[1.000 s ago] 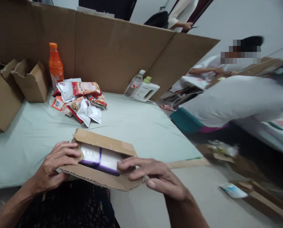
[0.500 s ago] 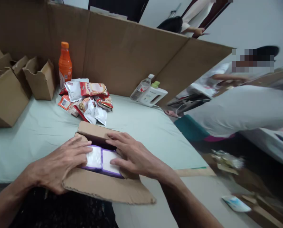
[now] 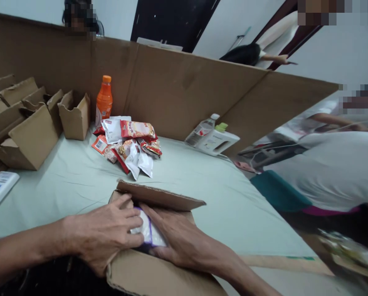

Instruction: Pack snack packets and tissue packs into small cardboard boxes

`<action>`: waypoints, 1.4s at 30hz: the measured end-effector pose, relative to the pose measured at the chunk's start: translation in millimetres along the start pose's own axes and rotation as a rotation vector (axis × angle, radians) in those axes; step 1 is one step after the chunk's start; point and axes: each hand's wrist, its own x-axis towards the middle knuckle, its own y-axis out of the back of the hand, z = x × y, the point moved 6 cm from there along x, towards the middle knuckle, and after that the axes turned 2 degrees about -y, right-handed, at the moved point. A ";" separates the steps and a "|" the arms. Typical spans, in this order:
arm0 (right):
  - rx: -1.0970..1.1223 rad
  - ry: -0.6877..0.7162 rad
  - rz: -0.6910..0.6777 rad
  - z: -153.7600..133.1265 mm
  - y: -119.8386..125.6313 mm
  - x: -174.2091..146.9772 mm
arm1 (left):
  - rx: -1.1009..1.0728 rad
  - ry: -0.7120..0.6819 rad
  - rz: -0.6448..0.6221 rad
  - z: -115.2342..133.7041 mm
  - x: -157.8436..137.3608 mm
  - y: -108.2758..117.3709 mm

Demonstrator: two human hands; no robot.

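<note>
A cardboard box (image 3: 159, 273) stands open in front of me, one flap raised at the far side and one folded out toward me. White packs (image 3: 145, 226) with purple edges lie side by side in it. My left hand (image 3: 106, 232) reaches over the box's left side, its spread, bent fingers pressing on the left pack. My right hand (image 3: 187, 238) lies over the right part of the box, fingers stretched inside along the far edge of the packs and thumb on the near side. The right hand's fingertips are hidden in the box.
Snack packets (image 3: 130, 144) lie in a pile beyond the box, by an orange drink bottle (image 3: 104, 100). Small cardboard boxes (image 3: 32, 135) stand left, near a white device (image 3: 0, 191). A clear bottle (image 3: 202, 131) and white jug (image 3: 219, 142) lean against the cardboard wall (image 3: 178, 86). A person (image 3: 335, 164) is at right.
The view has shifted, so things appear further right and lower. My right hand has slid deeper into the box, over the packs. The far flap stands spread out more. My left hand stays on the packs.
</note>
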 end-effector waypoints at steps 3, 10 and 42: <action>0.023 -0.020 0.014 1.9 -1.4 5.7 | 0.194 0.083 0.039 -1.1 -7.9 9.0; 0.045 0.053 0.102 -9.6 0.0 5.1 | 0.084 0.316 0.299 0.0 -52.0 22.2; 0.008 0.093 0.524 -7.9 101.1 -75.6 | -0.180 0.409 0.236 -4.3 -51.7 18.5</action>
